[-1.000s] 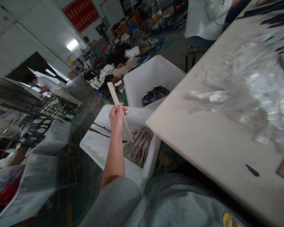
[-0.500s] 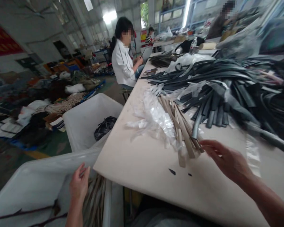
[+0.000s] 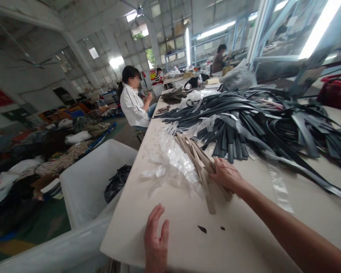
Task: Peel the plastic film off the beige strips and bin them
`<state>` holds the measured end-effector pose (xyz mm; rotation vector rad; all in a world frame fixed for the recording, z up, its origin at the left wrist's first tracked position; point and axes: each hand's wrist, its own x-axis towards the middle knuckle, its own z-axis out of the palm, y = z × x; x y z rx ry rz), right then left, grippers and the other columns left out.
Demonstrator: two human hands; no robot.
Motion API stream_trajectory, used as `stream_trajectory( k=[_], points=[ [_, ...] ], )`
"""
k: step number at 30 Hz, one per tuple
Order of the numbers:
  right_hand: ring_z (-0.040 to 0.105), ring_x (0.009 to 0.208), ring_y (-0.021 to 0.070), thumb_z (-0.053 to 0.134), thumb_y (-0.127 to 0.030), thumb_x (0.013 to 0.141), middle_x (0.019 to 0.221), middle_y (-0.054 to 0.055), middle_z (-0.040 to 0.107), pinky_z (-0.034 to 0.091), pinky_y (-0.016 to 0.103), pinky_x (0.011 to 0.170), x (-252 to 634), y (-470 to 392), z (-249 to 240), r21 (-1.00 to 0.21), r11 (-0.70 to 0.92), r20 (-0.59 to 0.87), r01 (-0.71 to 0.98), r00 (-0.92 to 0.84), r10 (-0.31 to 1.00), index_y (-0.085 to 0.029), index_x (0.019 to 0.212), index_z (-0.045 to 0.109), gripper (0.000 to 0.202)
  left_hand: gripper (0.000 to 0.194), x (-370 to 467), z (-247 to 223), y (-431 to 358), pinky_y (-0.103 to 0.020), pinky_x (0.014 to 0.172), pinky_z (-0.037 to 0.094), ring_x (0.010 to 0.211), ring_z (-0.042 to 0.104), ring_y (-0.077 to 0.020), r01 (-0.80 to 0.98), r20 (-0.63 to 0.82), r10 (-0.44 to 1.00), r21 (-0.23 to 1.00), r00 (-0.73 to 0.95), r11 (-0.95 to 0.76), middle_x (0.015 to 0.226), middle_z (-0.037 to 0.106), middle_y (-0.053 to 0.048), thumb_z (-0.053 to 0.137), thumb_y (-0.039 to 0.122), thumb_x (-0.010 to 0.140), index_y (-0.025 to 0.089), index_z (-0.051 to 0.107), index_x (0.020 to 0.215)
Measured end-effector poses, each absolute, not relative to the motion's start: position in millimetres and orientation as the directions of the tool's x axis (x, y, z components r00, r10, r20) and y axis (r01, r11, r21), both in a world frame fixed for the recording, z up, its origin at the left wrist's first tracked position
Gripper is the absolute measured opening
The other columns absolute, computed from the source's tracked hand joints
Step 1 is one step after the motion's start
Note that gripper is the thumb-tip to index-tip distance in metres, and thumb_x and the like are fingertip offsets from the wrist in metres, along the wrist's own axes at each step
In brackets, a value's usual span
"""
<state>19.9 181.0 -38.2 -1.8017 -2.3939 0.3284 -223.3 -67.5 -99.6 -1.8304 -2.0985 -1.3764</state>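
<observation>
- your left wrist and forearm were cut off by the bottom edge; only the left hand (image 3: 156, 242) showed.
- the near ends of the tan strips (image 3: 200, 163) lay under your right hand (image 3: 226, 176), so the grip itself was hidden; i could not tell whether you pinched a strip or only pressed on the bundle.
- the near bin (image 3: 59, 254) was blurred and mostly out of frame.
- what filled the far bin (image 3: 85, 182) was only a dark tangle.
- your left hand hovered over the near edge of the table (image 3: 159, 212), fingers up and loosely spread, holding nothing.
- your right arm reached in from the lower right, the hand palm down on the strips, fingers curled over them.
- the strips lay fanned on the table, touching the clear plastic (image 3: 173, 159) on their left, with the black straps (image 3: 244, 121) just behind.
- a person in white (image 3: 133, 106) sat farther along the table.
</observation>
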Motion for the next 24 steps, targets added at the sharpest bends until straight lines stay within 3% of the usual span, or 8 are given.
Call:
stream_trajectory(
  k=[3, 7, 10, 13, 15, 18, 21, 24],
  points=[
    [0.057, 0.106, 0.0241, 0.064, -0.023, 0.084, 0.115, 0.012, 0.059, 0.046, 0.039, 0.093, 25, 197, -35, -0.213, 0.217, -0.11, 0.953, -0.244, 0.964, -0.011, 0.116, 0.058, 0.035, 0.03, -216, -109, -64, -0.035, 0.098, 0.053, 0.118, 0.06, -0.0182, 0.835, 0.502, 0.836, 0.541, -0.223, -0.102, 0.126, 0.064, -0.006, 0.055, 0.023, 0.091, 0.025, 0.062, 0.12],
    [0.058, 0.102, 0.022, 0.065, -0.027, 0.086, 0.108, 0.009, 0.062, 0.047, 0.042, 0.092, 26, 225, -31, -0.238, 0.12, -0.24, 0.964, -0.178, 0.954, -0.013, 0.102, 0.063, 0.021, 0.029, -222, -110, -63, -0.035, 0.094, 0.055, 0.113, 0.063, -0.0192, 0.752, 0.414, 0.848, 0.659, -0.33, -0.029, 0.124, 0.065, -0.009, 0.053, 0.028, 0.092, 0.022, 0.064, 0.118],
    [0.059, 0.1, 0.0213, 0.068, -0.028, 0.085, 0.101, 0.008, 0.063, 0.048, 0.043, 0.092, 29, 239, -28, -0.351, 0.054, -0.292, 0.935, -0.164, 0.942, -0.012, 0.091, 0.063, 0.018, 0.03, -226, -112, -61, -0.037, 0.094, 0.056, 0.111, 0.064, -0.0213, 0.712, 0.387, 0.85, 0.702, -0.357, -0.021, 0.122, 0.066, -0.011, 0.054, 0.03, 0.091, 0.019, 0.067, 0.116],
    [0.062, 0.088, 0.0188, 0.067, -0.024, 0.084, 0.089, 0.006, 0.064, 0.051, 0.038, 0.084, 41, 236, -22, -0.557, -0.012, -0.29, 0.83, -0.182, 0.94, -0.012, 0.084, 0.061, 0.013, 0.029, -229, -121, -59, -0.035, 0.093, 0.056, 0.111, 0.064, -0.021, 0.69, 0.399, 0.846, 0.722, -0.354, -0.052, 0.12, 0.067, -0.01, 0.056, 0.031, 0.09, 0.02, 0.068, 0.114],
    [0.063, 0.079, 0.0157, 0.06, -0.018, 0.084, 0.086, 0.005, 0.065, 0.053, 0.032, 0.076, 51, 225, -15, -0.735, -0.031, -0.247, 0.677, -0.225, 0.943, -0.011, 0.089, 0.059, 0.009, 0.028, -229, -127, -57, -0.032, 0.092, 0.056, 0.108, 0.065, -0.02, 0.655, 0.408, 0.831, 0.752, -0.377, -0.073, 0.119, 0.068, -0.009, 0.058, 0.032, 0.089, 0.02, 0.069, 0.112],
    [0.062, 0.068, 0.0126, 0.055, -0.021, 0.076, 0.087, 0.006, 0.066, 0.052, 0.026, 0.066, 67, 208, 2, -0.928, 0.044, -0.066, 0.371, -0.277, 0.959, -0.013, 0.095, 0.054, 0.02, 0.03, -225, -135, -55, -0.031, 0.093, 0.055, 0.105, 0.066, -0.0195, 0.569, 0.397, 0.803, 0.817, -0.445, -0.089, 0.116, 0.068, -0.008, 0.058, 0.039, 0.088, 0.02, 0.07, 0.108],
    [0.053, 0.055, 0.0107, 0.058, -0.038, 0.073, 0.071, 0.002, 0.061, 0.045, 0.024, 0.055, 80, 198, 24, -0.97, 0.182, 0.152, 0.163, -0.184, 0.971, -0.016, 0.084, 0.05, 0.026, 0.036, -222, -142, -52, -0.032, 0.093, 0.055, 0.103, 0.066, -0.0206, 0.516, 0.37, 0.789, 0.853, -0.491, -0.078, 0.113, 0.069, -0.009, 0.057, 0.048, 0.087, 0.019, 0.071, 0.105],
    [0.049, 0.052, 0.0108, 0.06, -0.056, 0.075, 0.061, 0.001, 0.054, 0.041, 0.024, 0.05, 91, 195, 43, -0.96, 0.268, 0.261, 0.083, -0.082, 0.962, -0.017, 0.072, 0.05, 0.04, 0.041, -223, -150, -50, -0.033, 0.093, 0.055, 0.1, 0.067, -0.0216, 0.515, 0.364, 0.778, 0.855, -0.511, -0.061, 0.11, 0.069, -0.009, 0.057, 0.053, 0.085, 0.019, 0.07, 0.104]
  ],
)
